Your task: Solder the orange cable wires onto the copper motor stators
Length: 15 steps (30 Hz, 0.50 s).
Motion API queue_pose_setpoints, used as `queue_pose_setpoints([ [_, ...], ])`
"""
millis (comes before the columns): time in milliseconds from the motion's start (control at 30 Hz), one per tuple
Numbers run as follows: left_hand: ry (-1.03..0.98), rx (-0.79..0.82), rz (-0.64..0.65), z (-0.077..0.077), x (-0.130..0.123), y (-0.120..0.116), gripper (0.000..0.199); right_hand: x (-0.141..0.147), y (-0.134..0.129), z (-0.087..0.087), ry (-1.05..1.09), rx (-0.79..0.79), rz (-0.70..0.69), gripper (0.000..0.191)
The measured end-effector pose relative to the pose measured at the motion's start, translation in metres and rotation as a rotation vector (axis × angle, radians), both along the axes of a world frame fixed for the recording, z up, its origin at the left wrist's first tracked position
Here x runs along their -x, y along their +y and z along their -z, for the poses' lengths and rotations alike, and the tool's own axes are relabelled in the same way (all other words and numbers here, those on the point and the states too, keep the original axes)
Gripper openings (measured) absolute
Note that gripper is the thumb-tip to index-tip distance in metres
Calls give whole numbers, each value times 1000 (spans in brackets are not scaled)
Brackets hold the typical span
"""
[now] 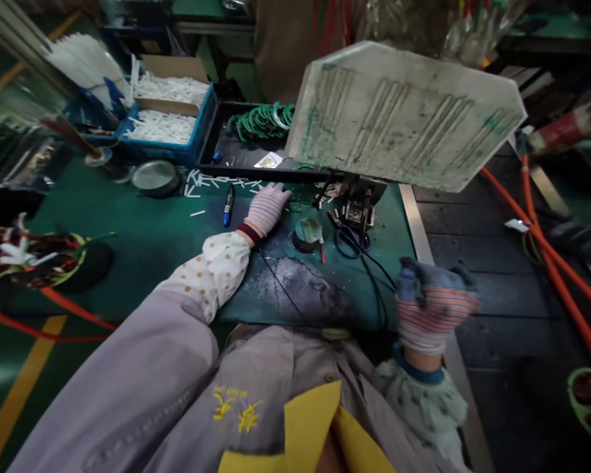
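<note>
Nearest thing: one blue pen [228, 205], just left of the left hand [268, 209]; its long axis runs almost up and down in the frame.
Nearer hand: the left; I see the right hand [436, 305] well apart, at lower right.
Left state: released, grasping nothing, fingers lying on the green bench mat [152, 230].
Right state: blurred, so I cannot tell.
Counts: two hands, one pen, one scissors [349, 242]; white plastic sticks [211, 181], too many to count.

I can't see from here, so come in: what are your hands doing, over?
Left hand flat on green bench, by small white sticks. Right hand blurred past bench edge. Thin black cable on bench.
</note>
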State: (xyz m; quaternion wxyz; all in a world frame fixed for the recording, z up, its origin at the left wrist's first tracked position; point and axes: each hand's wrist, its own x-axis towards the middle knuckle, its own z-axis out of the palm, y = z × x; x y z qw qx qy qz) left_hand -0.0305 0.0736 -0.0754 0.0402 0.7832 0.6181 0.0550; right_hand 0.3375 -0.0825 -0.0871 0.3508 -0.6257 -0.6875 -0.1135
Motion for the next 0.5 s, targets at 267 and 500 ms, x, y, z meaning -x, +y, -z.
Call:
queue_pose_setpoints([
  [267, -821, -230, 4, -31, -19, -91, 15, 108, 14, -11, 121, -178, -440, 18],
  [500, -1071, -54, 115, -34, -32, -130, 26, 147, 40, -10, 263, 14, -327, 41],
])
